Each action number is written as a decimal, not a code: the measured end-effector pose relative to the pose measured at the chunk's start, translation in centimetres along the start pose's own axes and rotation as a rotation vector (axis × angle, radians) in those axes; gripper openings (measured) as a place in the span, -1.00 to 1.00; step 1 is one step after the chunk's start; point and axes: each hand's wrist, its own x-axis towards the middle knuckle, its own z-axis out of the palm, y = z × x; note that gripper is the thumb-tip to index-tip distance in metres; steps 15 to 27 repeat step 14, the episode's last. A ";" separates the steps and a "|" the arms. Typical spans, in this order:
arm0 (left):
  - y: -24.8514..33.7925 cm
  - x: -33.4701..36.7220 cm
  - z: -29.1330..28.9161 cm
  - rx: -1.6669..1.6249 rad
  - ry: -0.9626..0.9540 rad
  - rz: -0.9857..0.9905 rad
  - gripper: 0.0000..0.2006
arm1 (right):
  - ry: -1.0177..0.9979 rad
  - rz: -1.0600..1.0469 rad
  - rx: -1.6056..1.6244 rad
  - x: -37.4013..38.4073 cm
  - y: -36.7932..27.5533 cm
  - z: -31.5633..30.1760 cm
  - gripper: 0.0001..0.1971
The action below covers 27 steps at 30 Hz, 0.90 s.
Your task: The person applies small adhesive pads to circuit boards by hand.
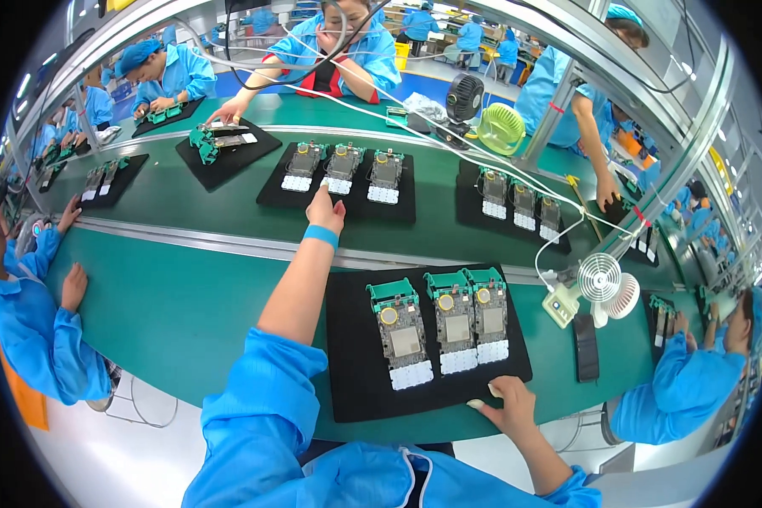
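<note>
On the green bench in front of me lies a black mat point(360, 372) with three circuit boards. The left board point(402, 334) stands apart; the middle board point(455, 330) and right board point(490, 322) lie side by side. Each has a green plastic frame on top and a white lower end. My left hand point(325, 212) reaches across to another black mat point(284, 193) on the conveyor, index finger stretched out beside its middle board point(344, 169). Nothing shows in that hand. My right hand point(513, 406), thumb and finger apart, rests by the near mat's lower right edge, holding nothing.
A metal rail point(229, 247) divides bench from conveyor. More loaded mats lie along the conveyor, including one mat point(470, 203) at right. Small white fans point(599, 278), a power strip point(560, 305) and a black phone point(586, 347) are right. Cables hang overhead; co-workers sit around.
</note>
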 end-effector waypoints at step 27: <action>-0.3 1.1 -3.5 -0.047 -0.477 -0.081 -0.73 | -0.156 -0.069 -0.002 0.5 1.4 0.5 -0.56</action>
